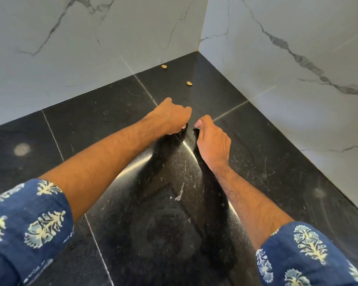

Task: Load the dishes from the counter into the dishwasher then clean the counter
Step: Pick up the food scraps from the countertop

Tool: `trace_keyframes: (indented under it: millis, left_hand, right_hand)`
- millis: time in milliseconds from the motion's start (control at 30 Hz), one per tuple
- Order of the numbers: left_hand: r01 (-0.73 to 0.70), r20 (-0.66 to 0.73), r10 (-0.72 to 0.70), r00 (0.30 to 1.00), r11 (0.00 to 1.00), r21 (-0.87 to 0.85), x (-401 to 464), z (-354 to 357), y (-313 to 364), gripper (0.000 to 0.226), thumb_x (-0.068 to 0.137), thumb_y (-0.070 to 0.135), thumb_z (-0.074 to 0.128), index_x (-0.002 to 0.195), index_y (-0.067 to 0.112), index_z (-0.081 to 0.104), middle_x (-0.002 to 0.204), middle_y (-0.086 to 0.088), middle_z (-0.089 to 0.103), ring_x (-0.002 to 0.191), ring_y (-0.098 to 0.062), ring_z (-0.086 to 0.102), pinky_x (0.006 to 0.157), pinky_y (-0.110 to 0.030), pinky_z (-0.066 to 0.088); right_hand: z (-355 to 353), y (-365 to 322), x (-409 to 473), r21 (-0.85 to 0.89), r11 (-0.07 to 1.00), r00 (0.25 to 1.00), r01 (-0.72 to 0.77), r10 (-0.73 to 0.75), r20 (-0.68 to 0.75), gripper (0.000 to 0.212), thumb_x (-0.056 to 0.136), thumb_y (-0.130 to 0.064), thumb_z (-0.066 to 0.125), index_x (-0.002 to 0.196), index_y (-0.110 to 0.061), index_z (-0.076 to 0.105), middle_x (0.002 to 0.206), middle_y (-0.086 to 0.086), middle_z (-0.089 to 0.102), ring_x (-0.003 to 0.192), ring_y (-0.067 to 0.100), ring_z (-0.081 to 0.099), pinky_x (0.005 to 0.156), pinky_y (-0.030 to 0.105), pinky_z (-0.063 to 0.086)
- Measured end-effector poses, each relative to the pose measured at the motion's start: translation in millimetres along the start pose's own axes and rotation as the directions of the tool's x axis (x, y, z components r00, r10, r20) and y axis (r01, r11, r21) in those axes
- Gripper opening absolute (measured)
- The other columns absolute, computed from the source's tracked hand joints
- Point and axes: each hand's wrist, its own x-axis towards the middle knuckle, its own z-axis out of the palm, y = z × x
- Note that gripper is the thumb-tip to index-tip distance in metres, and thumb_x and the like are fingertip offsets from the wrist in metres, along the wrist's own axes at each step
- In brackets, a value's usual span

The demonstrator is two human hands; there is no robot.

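A large black speckled pan (170, 182) with a shiny rim is in front of me over the black counter (91, 120). White smears mark its surface. My left hand (170, 116) and my right hand (213, 139) both grip black parts at the pan's far edge, fingers curled, close to each other. Two small tan crumbs lie on the counter beyond my hands, one (189, 83) near them and one (164, 67) against the back wall.
White marble walls (298, 69) meet in a corner at the back right and close off the counter on two sides. Pale round spots (22, 149) show on the dark counter tiles. Blue patterned sleeves cover my upper forearms.
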Motion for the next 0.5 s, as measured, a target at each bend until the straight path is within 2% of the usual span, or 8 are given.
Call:
trace_keyframes:
  millis: [133, 267, 400, 500]
  left_hand:
    - [0.042, 0.111, -0.021, 0.994, 0.982, -0.183, -0.5, -5.0, -8.1, 0.022, 0.104, 0.036, 0.045, 0.101, 0.016, 0.036, 0.088, 0.001, 0.052, 0.085, -0.022, 0.051, 0.094, -0.045, 0.036]
    - [0.016, 0.135, 0.01, 0.991, 0.982, -0.188, -2.4, -5.3, -12.2, 0.021, 0.105, 0.038, 0.038, 0.1, 0.017, 0.036, 0.079, 0.005, 0.046, 0.079, -0.019, 0.047, 0.095, -0.045, 0.035]
    - [-0.005, 0.056, 0.019, 0.998, 0.971, -0.239, -6.8, 6.3, -8.8, 0.019, 0.105, 0.035, 0.037, 0.098, 0.017, 0.04, 0.075, 0.005, 0.05, 0.064, -0.011, 0.043, 0.09, -0.043, 0.035]
    - [0.008, -0.075, -0.026, 0.997, 0.974, -0.225, -11.2, 14.6, -15.6, 0.03, 0.1, 0.047, 0.05, 0.102, 0.018, 0.042, 0.077, 0.007, 0.055, 0.075, -0.018, 0.054, 0.09, -0.043, 0.038]
  right_hand:
    - [0.8, 0.3, 0.2, -0.019, 1.0, 1.0, 0.013, -0.013, 0.003, 0.017, 0.104, -0.025, 0.037, 0.102, -0.027, 0.053, 0.071, -0.009, 0.062, 0.06, 0.018, 0.057, 0.056, 0.031, 0.037]
    - [1.7, 2.7, 1.3, -0.019, 1.0, 1.0, 0.021, -0.021, -0.007, 0.017, 0.105, -0.026, 0.036, 0.102, -0.027, 0.053, 0.071, -0.008, 0.063, 0.06, 0.019, 0.059, 0.056, 0.033, 0.043]
    - [2.8, 2.9, -0.9, -0.024, 0.999, 1.0, 0.026, -0.026, 0.0, 0.017, 0.105, -0.026, 0.036, 0.102, -0.027, 0.053, 0.068, -0.008, 0.06, 0.057, 0.017, 0.056, 0.055, 0.033, 0.043]
    - [3.2, 2.4, -0.4, -0.026, 0.999, 0.999, 0.033, -0.033, -0.002, 0.017, 0.105, -0.026, 0.037, 0.102, -0.027, 0.053, 0.068, -0.009, 0.06, 0.056, 0.016, 0.055, 0.054, 0.032, 0.042]
